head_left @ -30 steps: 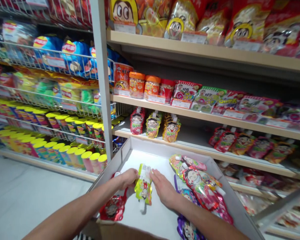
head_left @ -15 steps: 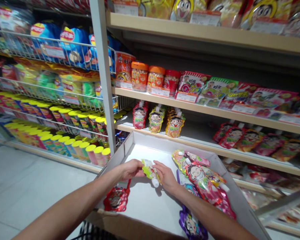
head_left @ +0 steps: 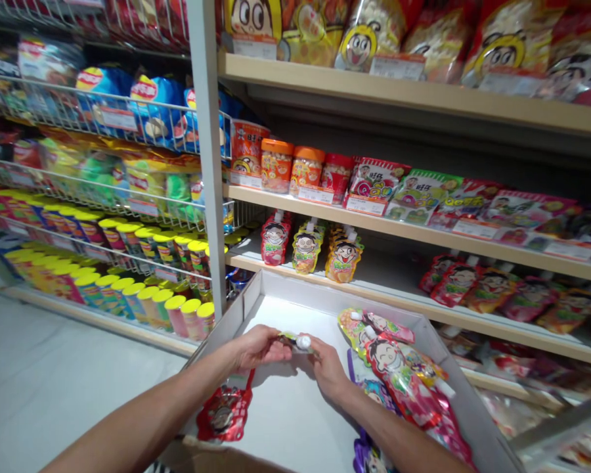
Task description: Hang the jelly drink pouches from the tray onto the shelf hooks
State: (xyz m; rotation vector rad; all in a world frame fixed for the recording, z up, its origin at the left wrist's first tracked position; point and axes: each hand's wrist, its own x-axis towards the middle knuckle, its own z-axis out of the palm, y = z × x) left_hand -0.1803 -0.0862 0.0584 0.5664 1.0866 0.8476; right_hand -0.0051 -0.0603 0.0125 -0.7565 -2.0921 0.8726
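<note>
My left hand (head_left: 262, 348) and my right hand (head_left: 328, 369) pinch a yellow-green spouted jelly pouch (head_left: 289, 339) between them, one at each side. The pouch is tipped so its white cap points toward me, and its printed front is mostly hidden. Both hands are above the white floor of a shallow cardboard box (head_left: 280, 420). In the box's near left corner lies a red pouch (head_left: 224, 412). On the right, several pouches lie in a loose pile, a red one (head_left: 404, 378) on top and a purple one (head_left: 372, 453) close to my right forearm.
Behind the box, a shelf holds upright rows of red (head_left: 276, 242), yellow (head_left: 306, 248) and orange pouches (head_left: 343, 256). More pouches (head_left: 492, 282) lean farther right. A grey post (head_left: 209, 164) separates this shelf from wire racks of chip bags and yellow-lidded canisters (head_left: 177, 309).
The pouch has been turned from hanging cap-down to nearly level, cap toward me, and raised slightly. My hands still hold both sides. The view has tilted up a little.
</note>
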